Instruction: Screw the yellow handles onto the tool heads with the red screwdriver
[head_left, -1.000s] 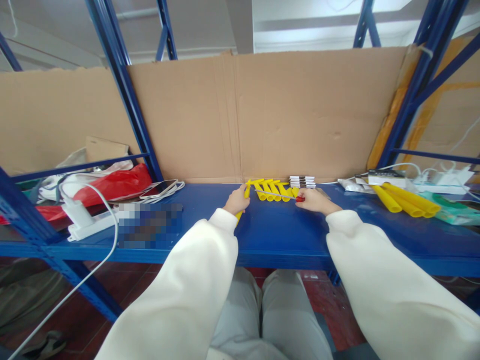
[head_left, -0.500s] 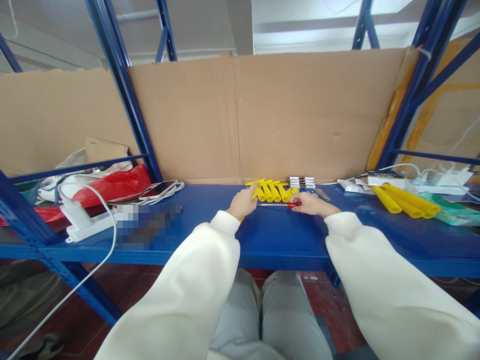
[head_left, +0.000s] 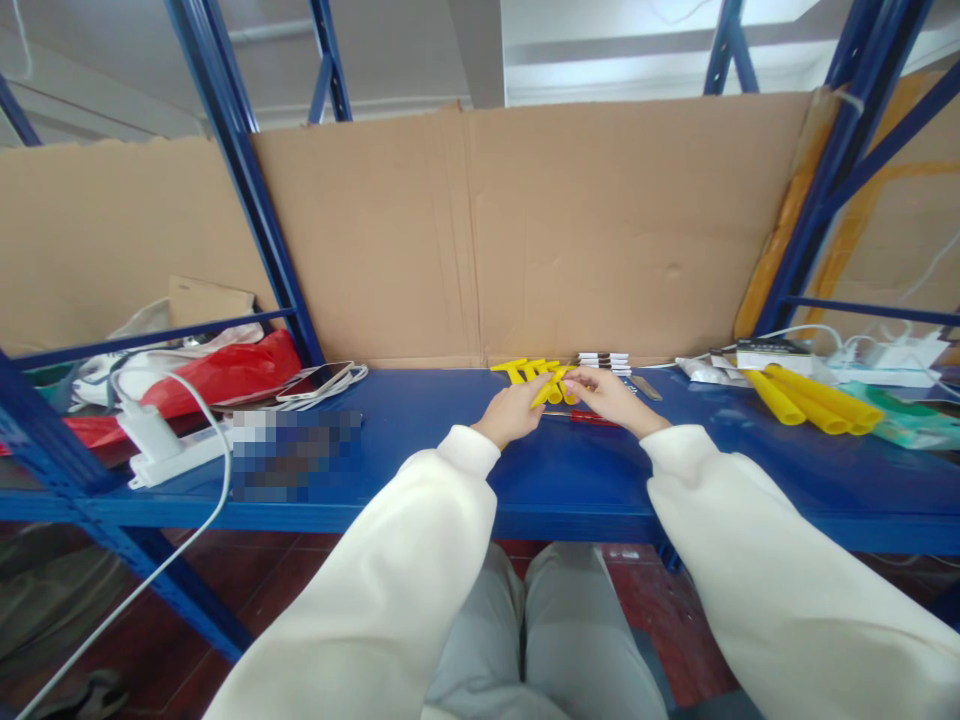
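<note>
Head view: both bare hands in over the middle of the blue shelf, near each other; left hand partly closed, fingers bent round a slim yellow piece, which slants up and to the right between the two hands; right hand with fingers bent and their tips at the upper end of that same piece, though whether they pinch it or only touch it I cannot tell; row of yellow parts just behind the hands, lying side by side, partly hidden by the fingers; screwdriver lying on the shelf just below the right hand, red handle to the right, thin shaft to the left; behind the right hand, a small black-and-white stack, and near it a narrow flat strip; farther right, yellow tubes bunched together beside a green packet; well to the left, a white power strip with a cable, and a red bag behind it; cardboard standing upright along the back edge.
</note>
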